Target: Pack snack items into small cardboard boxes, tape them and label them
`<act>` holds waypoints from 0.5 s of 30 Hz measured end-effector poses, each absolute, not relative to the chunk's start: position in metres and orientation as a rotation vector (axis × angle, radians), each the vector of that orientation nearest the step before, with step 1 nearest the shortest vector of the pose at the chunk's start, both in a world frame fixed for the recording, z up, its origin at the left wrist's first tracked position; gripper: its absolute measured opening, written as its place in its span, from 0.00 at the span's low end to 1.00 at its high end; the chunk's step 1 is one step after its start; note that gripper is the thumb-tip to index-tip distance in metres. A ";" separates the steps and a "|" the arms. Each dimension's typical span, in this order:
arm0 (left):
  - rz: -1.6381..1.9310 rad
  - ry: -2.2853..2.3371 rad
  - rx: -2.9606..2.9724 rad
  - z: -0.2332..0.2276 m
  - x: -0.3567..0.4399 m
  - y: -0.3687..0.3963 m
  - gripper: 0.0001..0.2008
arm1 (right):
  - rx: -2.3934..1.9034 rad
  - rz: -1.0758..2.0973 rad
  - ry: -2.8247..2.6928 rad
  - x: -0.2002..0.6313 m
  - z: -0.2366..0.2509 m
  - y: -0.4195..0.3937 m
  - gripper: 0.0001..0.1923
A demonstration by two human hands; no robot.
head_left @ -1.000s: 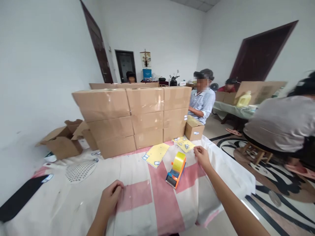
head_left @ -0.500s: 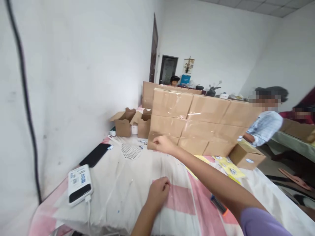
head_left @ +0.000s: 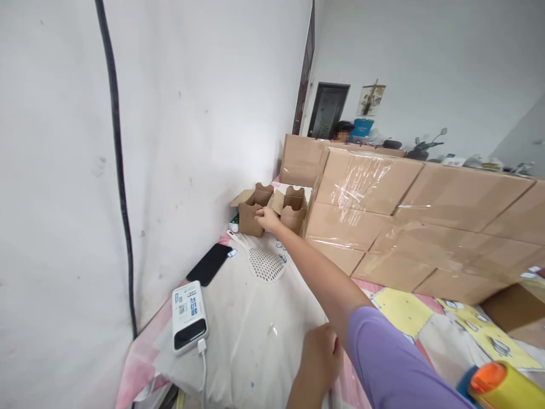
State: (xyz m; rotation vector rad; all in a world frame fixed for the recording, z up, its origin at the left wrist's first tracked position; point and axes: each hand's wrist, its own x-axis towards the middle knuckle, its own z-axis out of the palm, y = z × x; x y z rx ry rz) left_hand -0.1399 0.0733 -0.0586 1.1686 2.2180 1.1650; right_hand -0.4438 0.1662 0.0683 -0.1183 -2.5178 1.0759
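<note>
My right hand (head_left: 268, 219) reaches far forward, fingers extended, at the front right edge of a small open cardboard box (head_left: 251, 220). Whether the fingertips touch the box cannot be made out. Beside it stands a second open cardboard box (head_left: 293, 218), partly behind my forearm. My left hand (head_left: 321, 355) rests low over the cloth-covered table with its fingers curled in; nothing shows in it. A white perforated paddle with a handle (head_left: 266, 265) lies on the cloth just this side of the boxes.
A wall of taped cardboard cartons (head_left: 383, 227) rises on the right. A black phone (head_left: 209, 264) and a white power bank (head_left: 189, 315) with a cable lie at left. A yellow and orange roll (head_left: 506, 383) is at lower right. Behind the cartons is a person's head (head_left: 343, 132).
My right hand has gone from the carton wall to the small open boxes at its left. The view has swung left. My left hand stays low and curled.
</note>
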 end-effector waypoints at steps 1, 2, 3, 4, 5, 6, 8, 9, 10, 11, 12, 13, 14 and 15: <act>1.177 2.216 1.168 -0.058 -0.140 0.073 0.11 | -0.100 1.095 -2.459 -0.441 0.068 0.167 0.07; 1.189 2.212 1.170 -0.057 -0.140 0.072 0.11 | -0.078 1.114 -2.403 -0.438 0.070 0.168 0.09; 1.200 2.209 1.174 -0.056 -0.140 0.072 0.11 | -0.057 1.134 -2.354 -0.433 0.074 0.170 0.11; 1.209 2.205 1.178 -0.055 -0.140 0.072 0.11 | -0.037 1.156 -2.314 -0.429 0.078 0.173 0.12; 1.215 2.202 1.180 -0.055 -0.140 0.071 0.11 | -0.023 1.177 -2.283 -0.424 0.084 0.176 0.13; 1.218 2.199 1.180 -0.054 -0.139 0.071 0.11 | -0.013 1.199 -2.259 -0.419 0.090 0.179 0.13; 1.220 2.191 1.170 -0.052 -0.138 0.070 0.10 | -0.002 1.247 -2.236 -0.412 0.101 0.183 0.14; 1.221 2.186 1.160 -0.052 -0.138 0.070 0.10 | -0.007 1.272 -2.238 -0.410 0.105 0.184 0.13; 1.221 2.182 1.147 -0.051 -0.137 0.070 0.10 | -0.021 1.298 -2.246 -0.407 0.107 0.183 0.12; 1.219 2.177 1.129 -0.051 -0.135 0.070 0.11 | -0.044 1.324 -2.259 -0.405 0.107 0.182 0.11; 1.216 2.174 1.106 -0.050 -0.134 0.070 0.11 | -0.075 1.352 -2.274 -0.403 0.106 0.180 0.11; 1.210 2.171 1.077 -0.048 -0.132 0.070 0.11 | -0.109 1.382 -2.288 -0.400 0.103 0.177 0.12; 1.202 2.165 1.046 -0.046 -0.129 0.071 0.11 | -0.142 1.415 -2.297 -0.397 0.100 0.174 0.13; 1.189 2.154 1.016 -0.043 -0.127 0.071 0.11 | -0.172 1.451 -2.301 -0.395 0.097 0.170 0.15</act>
